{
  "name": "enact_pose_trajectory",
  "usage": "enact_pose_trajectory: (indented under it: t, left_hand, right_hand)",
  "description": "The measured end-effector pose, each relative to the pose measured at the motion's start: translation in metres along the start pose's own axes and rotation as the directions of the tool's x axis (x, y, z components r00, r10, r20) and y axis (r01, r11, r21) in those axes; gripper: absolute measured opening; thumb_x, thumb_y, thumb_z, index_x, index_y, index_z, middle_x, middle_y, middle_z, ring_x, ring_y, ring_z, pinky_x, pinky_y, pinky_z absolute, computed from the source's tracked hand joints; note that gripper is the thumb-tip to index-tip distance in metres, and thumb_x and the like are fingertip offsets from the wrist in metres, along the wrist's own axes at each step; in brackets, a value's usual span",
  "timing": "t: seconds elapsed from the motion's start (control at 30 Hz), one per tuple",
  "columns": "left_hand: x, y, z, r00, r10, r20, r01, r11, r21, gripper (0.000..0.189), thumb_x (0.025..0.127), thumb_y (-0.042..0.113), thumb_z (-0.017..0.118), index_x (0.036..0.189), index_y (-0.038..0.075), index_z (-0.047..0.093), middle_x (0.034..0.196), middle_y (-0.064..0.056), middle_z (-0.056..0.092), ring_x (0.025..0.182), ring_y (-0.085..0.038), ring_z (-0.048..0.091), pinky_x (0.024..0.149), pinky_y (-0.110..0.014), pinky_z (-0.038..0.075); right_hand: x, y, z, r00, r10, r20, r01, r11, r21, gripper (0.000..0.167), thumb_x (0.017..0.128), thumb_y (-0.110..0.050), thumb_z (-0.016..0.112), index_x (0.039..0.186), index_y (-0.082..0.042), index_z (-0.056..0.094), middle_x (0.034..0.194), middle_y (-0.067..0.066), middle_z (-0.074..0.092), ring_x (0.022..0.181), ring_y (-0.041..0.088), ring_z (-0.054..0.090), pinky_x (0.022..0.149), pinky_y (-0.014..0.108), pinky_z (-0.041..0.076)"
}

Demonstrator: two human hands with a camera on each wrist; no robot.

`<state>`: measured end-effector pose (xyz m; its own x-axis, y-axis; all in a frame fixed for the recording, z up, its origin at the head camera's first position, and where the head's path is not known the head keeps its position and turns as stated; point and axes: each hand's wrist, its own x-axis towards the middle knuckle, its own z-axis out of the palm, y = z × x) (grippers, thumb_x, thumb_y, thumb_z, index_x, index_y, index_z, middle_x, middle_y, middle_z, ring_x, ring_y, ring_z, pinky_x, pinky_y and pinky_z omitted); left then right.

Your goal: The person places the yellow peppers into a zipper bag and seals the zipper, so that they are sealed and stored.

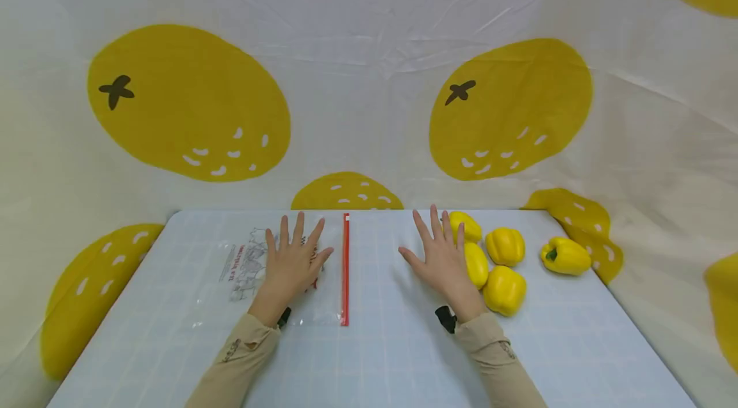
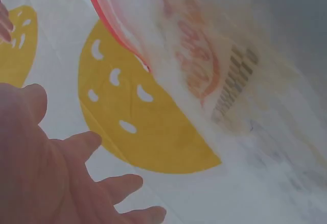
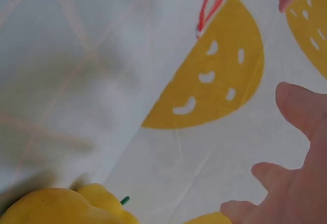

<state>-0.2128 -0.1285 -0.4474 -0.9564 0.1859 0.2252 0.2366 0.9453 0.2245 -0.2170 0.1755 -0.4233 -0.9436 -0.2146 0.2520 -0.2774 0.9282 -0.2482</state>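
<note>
Tan sleeves [image 1: 233, 363] reach in from the near edge — left hand [image 1: 292, 265] and right hand [image 1: 442, 261] both spread wide, holding nothing.

A cloth [image 1: 357, 75] printed with big yellow fruit rises behind the pale checked table [image 1: 375, 357]. On the table's left half lies a clear printed bag [image 1: 245, 267], partly beneath the left hand, though whether they touch I cannot tell; its red closure strip [image 1: 346, 270] runs near to far along the right edge, between the two hands. Of five yellow peppers [image 1: 505, 291], four sit bunched just right of the right hand, much the nearer one; a fifth pepper [image 1: 567, 257] lies apart farther right — long axis crosswise, green stem [image 1: 551, 255] toward that hand.
</note>
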Motion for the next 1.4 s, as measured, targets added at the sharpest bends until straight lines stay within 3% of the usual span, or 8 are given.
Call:
enact_pose_trajectory:
  t: [0.23, 0.47, 0.67, 0.8, 0.93, 1.07, 1.2, 1.4]
  left_hand:
    - [0.006, -0.001, 0.001, 0.99, 0.017, 0.138, 0.013, 0.977, -0.211, 0.068, 0.103, 0.051, 0.04, 0.159, 0.019, 0.019, 0.162, -0.025, 0.009, 0.145, -0.052, 0.009, 0.108, -0.073, 0.007]
    - [0.02, 0.0, 0.001, 0.991, 0.021, 0.133, 0.045, 0.877, -0.478, 0.058, 0.101, 0.04, 0.053, 0.145, 0.003, 0.045, 0.145, -0.024, 0.043, 0.125, -0.043, 0.048, 0.101, -0.064, 0.036]
    - [0.035, 0.002, 0.01, 0.983, -0.102, 0.15, 0.172, 0.791, -0.587, 0.028, 0.1, 0.029, 0.058, 0.102, 0.002, 0.065, 0.088, -0.01, 0.063, 0.075, -0.023, 0.056, 0.067, -0.035, 0.047]
    - [0.04, 0.006, 0.018, 0.965, -0.158, 0.211, 0.249, 0.808, -0.534, 0.027, 0.097, 0.029, 0.061, 0.087, 0.004, 0.062, 0.073, -0.007, 0.057, 0.063, -0.021, 0.051, 0.056, -0.031, 0.041]
    - [0.039, 0.015, 0.027, 0.923, -0.155, 0.353, 0.306, 0.852, -0.425, 0.038, 0.092, 0.042, 0.067, 0.082, 0.006, 0.061, 0.072, -0.007, 0.055, 0.058, -0.022, 0.051, 0.05, -0.031, 0.042]
    - [0.039, 0.023, 0.035, 0.894, -0.174, 0.412, 0.332, 0.877, -0.349, 0.047, 0.083, 0.053, 0.074, 0.08, 0.007, 0.061, 0.071, -0.007, 0.055, 0.053, -0.024, 0.053, 0.045, -0.031, 0.044]
    - [0.036, 0.025, 0.04, 0.888, -0.178, 0.423, 0.324, 0.896, -0.303, 0.047, 0.08, 0.051, 0.077, 0.081, 0.007, 0.06, 0.07, -0.007, 0.054, 0.058, -0.023, 0.053, 0.049, -0.03, 0.042]
    - [0.039, 0.019, 0.043, 0.913, -0.099, 0.395, 0.251, 0.901, -0.354, 0.041, 0.088, 0.04, 0.071, 0.066, 0.009, 0.054, 0.058, 0.0, 0.042, 0.048, -0.019, 0.046, 0.043, -0.027, 0.035]
  right_hand:
    - [0.009, 0.007, 0.0, 1.0, 0.015, 0.011, -0.015, 0.998, 0.053, 0.083, 0.096, -0.052, 0.055, 0.159, -0.015, 0.016, 0.164, 0.021, 0.004, 0.15, 0.041, 0.003, 0.113, 0.062, -0.01]
    - [0.025, 0.007, -0.006, 0.994, 0.058, -0.095, -0.02, 0.934, 0.355, 0.071, 0.099, -0.032, 0.059, 0.154, -0.002, 0.025, 0.159, 0.023, 0.024, 0.146, 0.039, 0.024, 0.116, 0.06, 0.004]
    - [0.038, -0.005, 0.001, 0.984, 0.158, -0.08, -0.052, 0.692, 0.72, 0.057, 0.1, -0.022, 0.06, 0.148, -0.004, 0.036, 0.151, 0.019, 0.04, 0.138, 0.035, 0.04, 0.11, 0.053, 0.033]
    - [0.044, -0.021, 0.015, 0.982, 0.19, 0.015, -0.112, 0.51, 0.853, 0.05, 0.1, -0.019, 0.058, 0.144, -0.003, 0.041, 0.144, 0.019, 0.046, 0.133, 0.034, 0.046, 0.109, 0.049, 0.036]
    - [0.044, -0.031, 0.033, 0.964, 0.209, 0.166, -0.223, 0.287, 0.932, 0.046, 0.101, -0.016, 0.056, 0.142, 0.0, 0.043, 0.141, 0.024, 0.05, 0.128, 0.036, 0.05, 0.109, 0.047, 0.036]
    - [0.04, -0.036, 0.05, 0.941, 0.143, 0.307, -0.321, 0.094, 0.942, 0.048, 0.103, -0.015, 0.05, 0.144, 0.005, 0.038, 0.142, 0.03, 0.046, 0.13, 0.04, 0.048, 0.111, 0.046, 0.034]
    - [0.032, -0.037, 0.065, 0.912, 0.017, 0.411, -0.411, -0.005, 0.912, 0.049, 0.104, -0.013, 0.045, 0.146, 0.009, 0.032, 0.145, 0.032, 0.041, 0.134, 0.041, 0.044, 0.112, 0.044, 0.033]
    - [0.029, -0.033, 0.077, 0.888, -0.115, 0.446, -0.453, -0.046, 0.89, 0.05, 0.106, -0.015, 0.042, 0.146, 0.012, 0.028, 0.149, 0.03, 0.038, 0.139, 0.038, 0.039, 0.114, 0.042, 0.029]
